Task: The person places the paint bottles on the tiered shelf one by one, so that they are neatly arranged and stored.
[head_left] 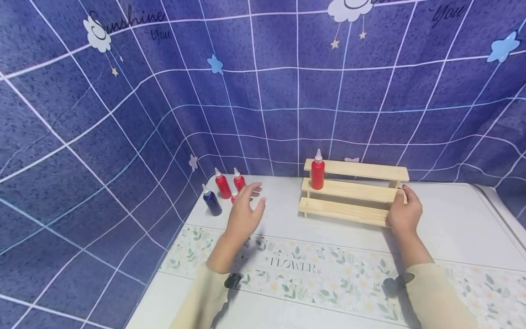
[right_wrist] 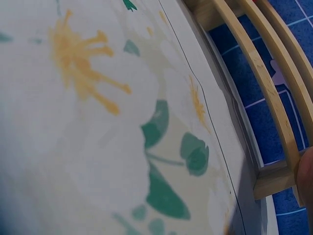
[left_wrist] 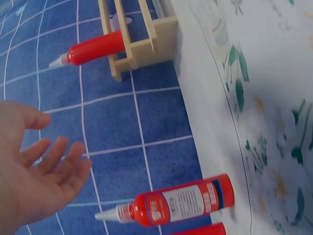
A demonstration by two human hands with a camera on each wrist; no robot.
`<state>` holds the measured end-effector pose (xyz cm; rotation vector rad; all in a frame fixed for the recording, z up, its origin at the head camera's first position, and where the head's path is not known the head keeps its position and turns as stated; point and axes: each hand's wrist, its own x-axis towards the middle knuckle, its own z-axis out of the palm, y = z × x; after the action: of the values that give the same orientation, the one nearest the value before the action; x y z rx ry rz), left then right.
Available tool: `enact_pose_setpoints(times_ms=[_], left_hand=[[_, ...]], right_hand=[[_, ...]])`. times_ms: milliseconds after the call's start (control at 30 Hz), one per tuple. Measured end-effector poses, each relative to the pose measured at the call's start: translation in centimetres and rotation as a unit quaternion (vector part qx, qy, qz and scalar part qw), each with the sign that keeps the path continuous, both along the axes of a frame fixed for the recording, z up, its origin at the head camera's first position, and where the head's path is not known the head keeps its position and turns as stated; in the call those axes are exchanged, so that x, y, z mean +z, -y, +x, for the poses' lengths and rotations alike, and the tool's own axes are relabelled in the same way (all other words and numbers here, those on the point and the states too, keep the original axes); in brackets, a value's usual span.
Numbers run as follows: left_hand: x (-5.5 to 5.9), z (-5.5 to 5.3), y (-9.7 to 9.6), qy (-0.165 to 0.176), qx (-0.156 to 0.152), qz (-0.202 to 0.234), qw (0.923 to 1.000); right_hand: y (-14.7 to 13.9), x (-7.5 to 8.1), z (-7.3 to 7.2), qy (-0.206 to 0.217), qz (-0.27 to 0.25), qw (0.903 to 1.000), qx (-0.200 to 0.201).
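Note:
A three-step wooden display rack [head_left: 349,190] stands against the back curtain, and my right hand [head_left: 405,212] grips its right end. Only a sliver of that hand [right_wrist: 306,178] shows in the right wrist view, against the rack's end piece [right_wrist: 275,180]. A red squeeze bottle [head_left: 318,174] with a white pointed cap stands upright toward the rack's left end. My left hand [head_left: 244,212] is empty, its fingers spread and loosely bent, close to a group of red bottles [head_left: 223,186]. In the left wrist view, one labelled red bottle [left_wrist: 181,203] sits apart from the fingers.
A dark blue bottle [head_left: 212,204] stands at the left of the red ones, near the table's left edge. A floral strip marked FLOWER [head_left: 293,265] crosses the white table [head_left: 279,205]. Blue gridded curtain [head_left: 263,91] hangs behind and to the left.

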<state>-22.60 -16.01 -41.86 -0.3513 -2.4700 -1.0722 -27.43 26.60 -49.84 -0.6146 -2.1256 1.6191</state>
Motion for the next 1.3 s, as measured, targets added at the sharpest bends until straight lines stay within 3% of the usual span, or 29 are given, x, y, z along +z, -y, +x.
enact_pose_setpoints(times_ms=[333,667,800,1100,1300], left_hand=[[-0.2,-0.2,1.9,-0.053,0.066,0.085,0.9928],[-0.6,-0.4,3.4,-0.090,0.118,0.116,0.9821],[-0.9,-0.6,4.2,-0.063,0.126,0.128,0.9817],[-1.2,-1.1,5.5,0.069,0.154,0.106,0.9800],[-1.5,-1.6,5.6,0.095,0.165,0.080,0.9786]], right_hand=[[-0.1,-0.3,0.0,-0.010,0.006,0.9999,-0.001],[-0.1,-0.1,0.0,0.006,0.004,1.0000,0.001],[-0.1,-0.2,0.1,0.007,0.002,1.0000,0.002],[0.0,0.0,0.0,0.005,-0.012,0.9999,0.006],[-0.3,0.0,-0.1,0.004,-0.013,0.9999,0.005]])
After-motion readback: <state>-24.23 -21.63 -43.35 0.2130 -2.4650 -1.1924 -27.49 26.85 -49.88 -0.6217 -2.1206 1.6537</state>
